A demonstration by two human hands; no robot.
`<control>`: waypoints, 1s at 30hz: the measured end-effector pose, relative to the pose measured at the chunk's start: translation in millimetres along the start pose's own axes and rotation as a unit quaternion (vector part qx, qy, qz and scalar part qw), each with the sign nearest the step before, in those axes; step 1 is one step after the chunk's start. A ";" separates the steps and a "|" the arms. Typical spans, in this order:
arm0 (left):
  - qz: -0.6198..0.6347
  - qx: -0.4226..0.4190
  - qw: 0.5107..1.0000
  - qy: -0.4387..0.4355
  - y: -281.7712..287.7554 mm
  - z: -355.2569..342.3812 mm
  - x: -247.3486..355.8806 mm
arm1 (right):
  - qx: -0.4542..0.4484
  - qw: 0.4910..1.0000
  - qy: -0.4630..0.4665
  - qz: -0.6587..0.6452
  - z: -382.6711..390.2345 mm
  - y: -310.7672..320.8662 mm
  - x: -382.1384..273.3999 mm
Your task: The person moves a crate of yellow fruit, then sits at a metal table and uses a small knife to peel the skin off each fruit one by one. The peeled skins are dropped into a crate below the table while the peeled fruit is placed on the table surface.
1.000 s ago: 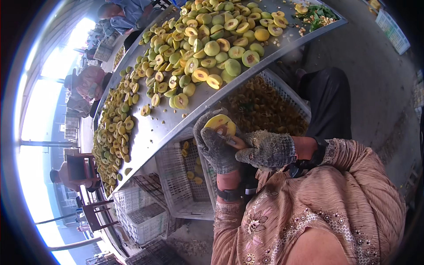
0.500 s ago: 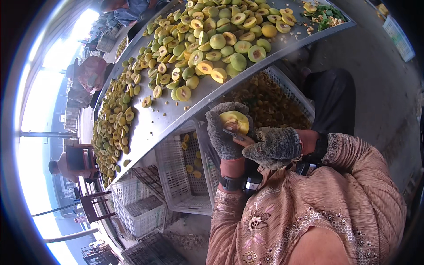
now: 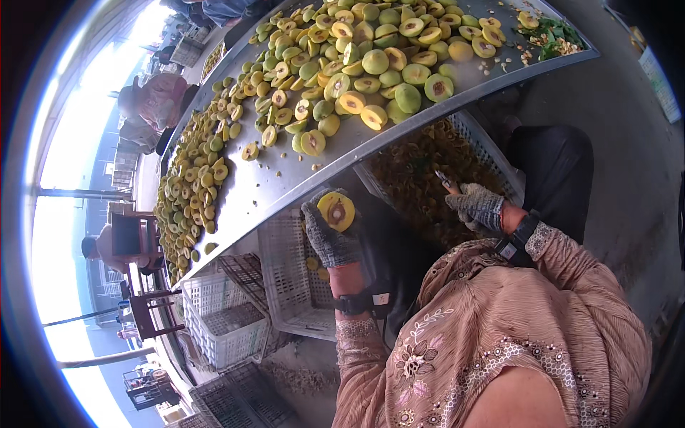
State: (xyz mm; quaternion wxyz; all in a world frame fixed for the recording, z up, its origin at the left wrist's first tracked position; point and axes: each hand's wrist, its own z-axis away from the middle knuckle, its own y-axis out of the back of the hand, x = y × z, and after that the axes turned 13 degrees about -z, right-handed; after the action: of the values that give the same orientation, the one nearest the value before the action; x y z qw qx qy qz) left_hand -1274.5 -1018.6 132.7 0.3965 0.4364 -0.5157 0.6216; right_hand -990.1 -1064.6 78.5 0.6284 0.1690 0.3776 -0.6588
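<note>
- The gloved left hand [image 3: 330,239] was cupped in a hold, the left forearm [image 3: 357,353] outstretched.
- The gloved right hand [image 3: 479,207], well apart, was curled in a grip, the right forearm [image 3: 567,251] angled leftward.

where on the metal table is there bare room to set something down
The widest nearly bare patch of the metal table lies between the left fruit cluster, the larger fruit pile and the table's near edge, narrowing rightward. It's crowded under both heaps and in the right corner, with leaves and pale bits.
</note>
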 end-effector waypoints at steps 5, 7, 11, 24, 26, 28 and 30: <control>-0.119 0.002 0.993 -0.004 -33.7 0.3 -29.0 | 0.042 0.844 0.389 0.366 14.7 -50.9 -23.8; -0.211 -0.012 0.976 -0.048 -40.4 0.2 -39.4 | 0.014 0.820 0.359 0.445 13.2 -54.7 -28.5; -0.197 0.057 0.977 -0.058 0.0 -0.7 -26.8 | 0.067 0.852 0.133 0.503 -8.2 1.4 -22.7; -0.809 0.003 0.567 -0.156 24.3 -171.1 38.1 | -0.043 0.904 0.112 0.410 -31.6 31.0 26.4; -0.804 -0.042 0.579 -0.128 12.2 -202.5 16.3 | -0.021 0.903 0.079 0.421 -24.9 36.7 17.5; -0.821 -0.053 0.557 -0.117 3.2 -219.1 -6.6 | -0.001 0.918 0.147 0.368 -18.1 36.8 11.4; -0.801 -0.082 0.569 -0.166 0.3 -217.1 -15.3 | 0.012 0.918 0.183 0.351 -11.8 35.7 5.0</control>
State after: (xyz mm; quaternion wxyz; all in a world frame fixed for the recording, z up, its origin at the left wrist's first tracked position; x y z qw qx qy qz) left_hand -1299.1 -804.9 99.2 0.6740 0.7320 -0.0610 -0.0785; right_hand -959.7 -1057.0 57.1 0.7368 0.4159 0.3949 -0.3579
